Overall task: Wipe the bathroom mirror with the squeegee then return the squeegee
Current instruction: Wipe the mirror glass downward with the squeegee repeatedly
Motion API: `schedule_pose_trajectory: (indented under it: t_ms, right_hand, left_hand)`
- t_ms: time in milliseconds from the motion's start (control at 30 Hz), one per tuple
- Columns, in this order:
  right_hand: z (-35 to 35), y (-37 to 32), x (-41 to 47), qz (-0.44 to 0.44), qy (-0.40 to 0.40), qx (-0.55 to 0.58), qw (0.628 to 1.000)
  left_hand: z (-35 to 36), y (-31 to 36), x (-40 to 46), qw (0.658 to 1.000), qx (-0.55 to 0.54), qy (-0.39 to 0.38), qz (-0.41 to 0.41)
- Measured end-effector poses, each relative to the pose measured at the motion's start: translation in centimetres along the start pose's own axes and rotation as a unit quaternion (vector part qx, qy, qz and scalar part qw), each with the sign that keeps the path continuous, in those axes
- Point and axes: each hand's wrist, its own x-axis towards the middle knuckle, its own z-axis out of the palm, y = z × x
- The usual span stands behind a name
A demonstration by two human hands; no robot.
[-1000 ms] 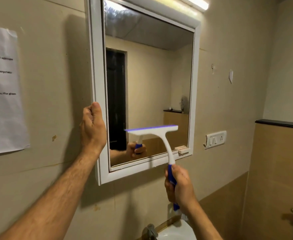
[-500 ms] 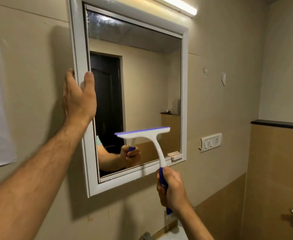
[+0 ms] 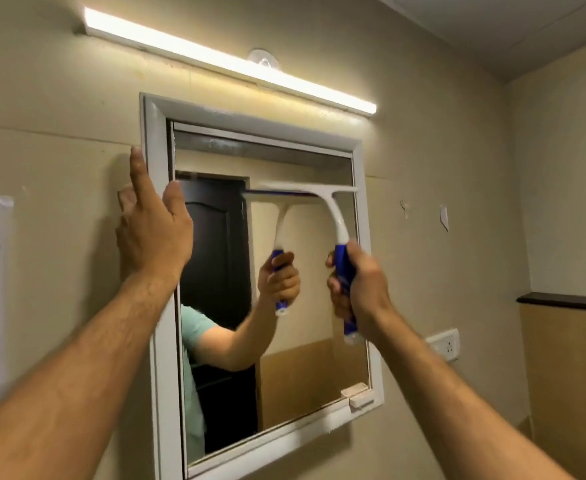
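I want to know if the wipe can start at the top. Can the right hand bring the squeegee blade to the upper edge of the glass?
Probably yes. The right hand holds the squeegee with its blade already high on the mirror, and nothing blocks the strip of glass above it.

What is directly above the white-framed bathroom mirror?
Above the white-framed bathroom mirror, a lit white tube light runs along the beige wall, with a small clear round fitting behind it, partly covered.

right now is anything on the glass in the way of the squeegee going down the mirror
Nothing visible blocks it. The squeegee in the right hand sits high on the mirror, bare glass below. The left hand rests on the left frame edge.
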Motion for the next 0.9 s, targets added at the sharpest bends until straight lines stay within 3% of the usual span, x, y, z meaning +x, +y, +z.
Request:
schedule_pose_trajectory:
  t_ms: [233, 433, 600, 733, 900]
  right_hand:
    - [0.8, -2.2, 4.3, 0.018, 0.007, 0.019, 1.0]
    - [-1.5, 3.3, 1.7, -0.025, 0.004, -0.047, 0.999]
    - [-1.1, -0.1, 3.1, -0.066, 0.004, -0.061, 0.996]
    - [0.9, -3.3, 5.3, -0.037, 0.001, -0.033, 0.999]
    - [0.6, -0.7, 4.6, -0.022, -0.002, -0.028, 0.999]
  left_hand:
    - [0.4, -0.8, 0.0, 1.0, -0.012, 0.002, 0.001]
    - [0.3, -0.9, -0.1, 1.0, -0.028, -0.002, -0.004]
    - [0.2, -0.8, -0.1, 0.999, -0.032, -0.008, -0.006]
    - [0.2, -0.9, -0.1, 0.999, -0.038, -0.015, -0.007]
    - [0.0, -0.9, -0.3, 0.999, -0.045, -0.019, -0.009]
